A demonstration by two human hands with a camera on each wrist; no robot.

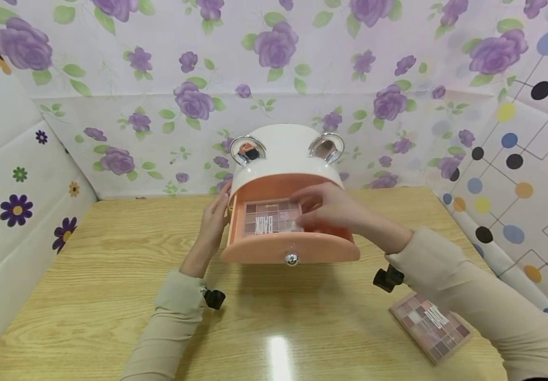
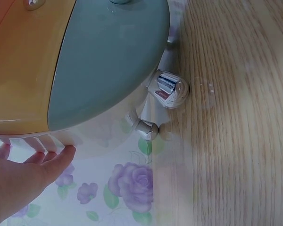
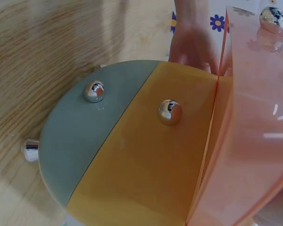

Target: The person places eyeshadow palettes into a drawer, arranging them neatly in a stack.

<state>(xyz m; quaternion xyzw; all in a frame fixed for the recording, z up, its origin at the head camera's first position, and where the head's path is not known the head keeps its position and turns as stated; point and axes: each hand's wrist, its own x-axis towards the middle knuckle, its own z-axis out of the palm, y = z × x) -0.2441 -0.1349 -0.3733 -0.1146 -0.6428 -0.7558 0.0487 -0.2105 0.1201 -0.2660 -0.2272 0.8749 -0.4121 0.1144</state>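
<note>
A white rounded storage box (image 1: 283,153) stands on the table with its peach top drawer (image 1: 264,248) pulled out. Inside the drawer lies an eyeshadow palette (image 1: 264,216) with white lettering on its lid. My right hand (image 1: 333,209), blurred, is in the drawer at the palette's right edge, thumb and fingers apart. Against the box's left side rests my left hand (image 1: 214,219); its fingertips touch the white wall in the left wrist view. Below the peach drawer are a yellow drawer front (image 3: 146,155) and a grey-green one (image 3: 80,127), both pushed in. My right hand is mostly hidden in the right wrist view.
A second eyeshadow palette (image 1: 430,325) lies on the wooden table (image 1: 150,233) at the front right, beside my right forearm. Chrome ring handles (image 1: 327,148) stick up from the box top, and chrome feet (image 2: 169,89) carry it. Flowered sheeting (image 1: 159,127) hangs close behind.
</note>
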